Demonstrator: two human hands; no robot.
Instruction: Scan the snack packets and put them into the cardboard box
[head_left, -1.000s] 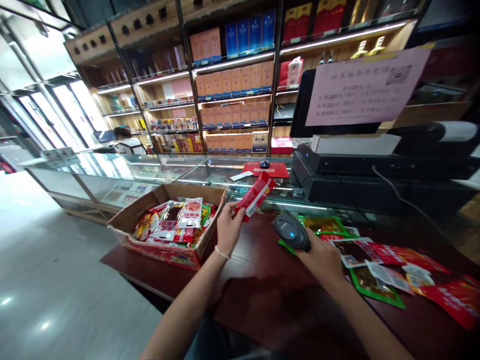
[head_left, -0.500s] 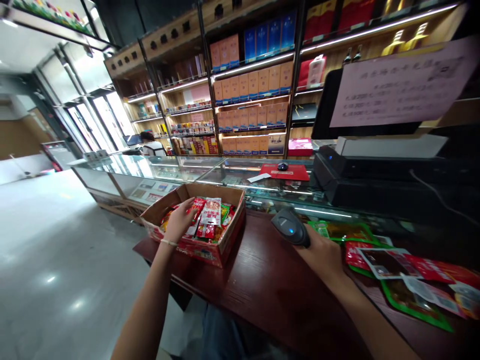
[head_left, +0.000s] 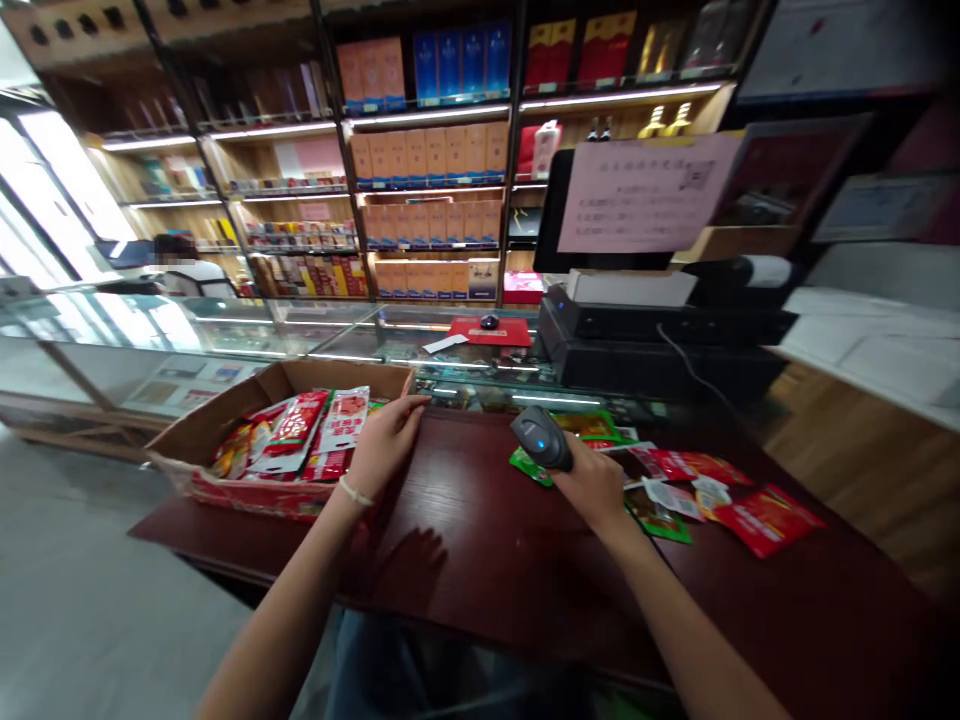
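A black barcode scanner (head_left: 541,440) with a blue light is in my right hand (head_left: 596,490), fingers wrapped around its handle. It is raised above the dark red table, its head tilted left. My left hand (head_left: 386,445) hovers over the right side of a cardboard box (head_left: 247,497), its fingers stretched to the right and nothing visible in them. Inside the box lie red and white snack packets (head_left: 296,425). More snack packets (head_left: 694,467), red, green and clear, lie spread on the table beyond and right of my right hand, which partly hides them.
Behind the table (head_left: 480,560) runs a glass display counter (head_left: 330,335) with a mouse (head_left: 489,322) on a red mat. At the right stands a monitor bearing a pink paper sign (head_left: 637,195). A person (head_left: 191,270) is at the far left, before stocked shelves.
My left hand has moved from over the packets inside the box to its right edge. The view has turned right. The scanner stays in my right hand.
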